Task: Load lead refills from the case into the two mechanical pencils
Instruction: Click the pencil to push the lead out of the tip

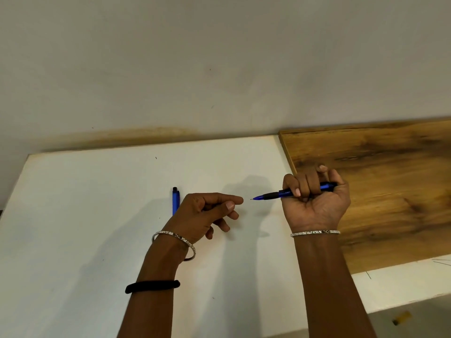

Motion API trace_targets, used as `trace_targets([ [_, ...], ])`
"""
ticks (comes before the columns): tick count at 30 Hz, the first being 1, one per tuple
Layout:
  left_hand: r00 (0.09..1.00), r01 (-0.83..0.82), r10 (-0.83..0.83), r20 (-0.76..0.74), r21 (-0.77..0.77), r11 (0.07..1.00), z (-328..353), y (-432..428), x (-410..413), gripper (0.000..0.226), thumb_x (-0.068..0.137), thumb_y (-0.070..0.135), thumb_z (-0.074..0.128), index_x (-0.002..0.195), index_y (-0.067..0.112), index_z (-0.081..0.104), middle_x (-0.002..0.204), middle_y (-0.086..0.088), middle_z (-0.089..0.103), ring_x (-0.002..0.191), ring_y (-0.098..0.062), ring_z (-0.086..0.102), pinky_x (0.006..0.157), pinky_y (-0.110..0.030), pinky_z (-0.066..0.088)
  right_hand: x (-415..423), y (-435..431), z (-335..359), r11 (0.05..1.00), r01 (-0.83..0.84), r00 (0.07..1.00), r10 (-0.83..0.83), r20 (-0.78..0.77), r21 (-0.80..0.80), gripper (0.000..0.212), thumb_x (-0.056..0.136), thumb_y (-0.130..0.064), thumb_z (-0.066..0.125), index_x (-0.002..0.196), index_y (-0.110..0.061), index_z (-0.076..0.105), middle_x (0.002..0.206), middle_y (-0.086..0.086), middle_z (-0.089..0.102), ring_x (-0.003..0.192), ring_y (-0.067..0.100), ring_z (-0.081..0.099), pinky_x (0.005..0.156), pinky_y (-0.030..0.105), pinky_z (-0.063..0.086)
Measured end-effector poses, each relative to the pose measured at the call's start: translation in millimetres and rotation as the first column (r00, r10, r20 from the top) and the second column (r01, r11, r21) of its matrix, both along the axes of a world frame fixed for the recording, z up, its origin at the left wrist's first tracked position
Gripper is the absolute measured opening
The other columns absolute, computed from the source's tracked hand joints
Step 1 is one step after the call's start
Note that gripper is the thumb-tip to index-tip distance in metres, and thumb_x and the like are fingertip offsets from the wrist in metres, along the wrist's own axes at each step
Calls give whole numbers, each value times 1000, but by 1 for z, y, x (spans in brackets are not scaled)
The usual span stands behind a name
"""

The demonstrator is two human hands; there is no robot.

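My right hand (314, 198) is closed in a fist around a blue mechanical pencil (273, 195). The pencil is held level above the table, its thin tip pointing left. My left hand (207, 213) hovers just left of that tip with a small gap between them. Its thumb is pressed against the forefinger and the other fingers are loosely curled; I see nothing between the fingertips. A second blue mechanical pencil (175, 200) lies on the white table (97, 215) behind my left hand, which hides its near end. The lead case is not in view.
A brown wooden board (378, 191) lies on the table's right side, under and beyond my right hand. A few thin dark lines (441, 262) lie on the white surface at the far right. A small yellow object (401, 318) sits below the table edge. A wall backs the table.
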State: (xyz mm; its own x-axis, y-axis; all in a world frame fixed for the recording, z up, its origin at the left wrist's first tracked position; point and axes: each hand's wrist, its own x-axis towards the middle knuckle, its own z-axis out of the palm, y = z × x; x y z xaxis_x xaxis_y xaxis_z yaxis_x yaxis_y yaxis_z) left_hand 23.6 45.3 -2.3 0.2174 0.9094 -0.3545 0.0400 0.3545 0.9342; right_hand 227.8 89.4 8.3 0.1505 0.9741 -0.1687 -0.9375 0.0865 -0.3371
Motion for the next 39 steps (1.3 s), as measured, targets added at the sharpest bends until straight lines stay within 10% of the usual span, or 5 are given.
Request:
trace_targets([
  [10, 999, -18, 19, -47, 18, 1000, 0, 2, 2, 15, 85, 32, 64, 95, 31, 76, 78, 2, 75, 57, -8, 63, 40, -18, 41, -6, 2, 2, 994, -59, 995, 66, 70, -91, 37, 91, -46, 38, 75, -16, 51, 48, -4, 32, 43, 11, 24, 51, 24, 32],
  [18, 971, -26, 31, -239, 25, 999, -2, 1, 2, 14, 81, 38, 68, 84, 27, 75, 80, 4, 75, 58, -5, 66, 41, -19, 41, -29, 8, -7, 947, -178, 905, 264, 333, -268, 33, 95, 2, 48, 127, -4, 49, 112, 20, 68, 98, 31, 71, 89, 40, 57],
  [22, 931, -94, 117, -344, 83, 992, -6, 0, -6, 9, 81, 33, 70, 79, 25, 73, 73, 2, 73, 52, -5, 65, 41, -12, 41, -39, 4, -12, 933, -12, 815, 219, 537, -361, 28, 91, -16, 63, 109, 3, 58, 101, 23, 72, 80, 32, 74, 69, 38, 63],
  [31, 347, -468, 540, -767, 357, 808, -10, -4, -19, 19, 85, 39, 61, 91, 20, 59, 89, 0, 65, 82, -21, 61, 61, -28, 37, -82, -11, -8, 968, 46, 114, 242, 964, -248, 45, 90, -52, 55, 69, -13, 62, 40, 2, 58, 29, 15, 53, 32, 23, 44],
  [39, 217, -391, 266, -939, 166, 905, -17, -11, -12, 48, 86, 48, 56, 116, 11, 48, 114, -9, 58, 102, -27, 59, 80, -38, 48, -128, -29, -26, 929, -112, -440, 271, 856, -352, 37, 94, -49, 46, 80, -16, 56, 69, 0, 64, 63, 21, 63, 64, 35, 55],
])
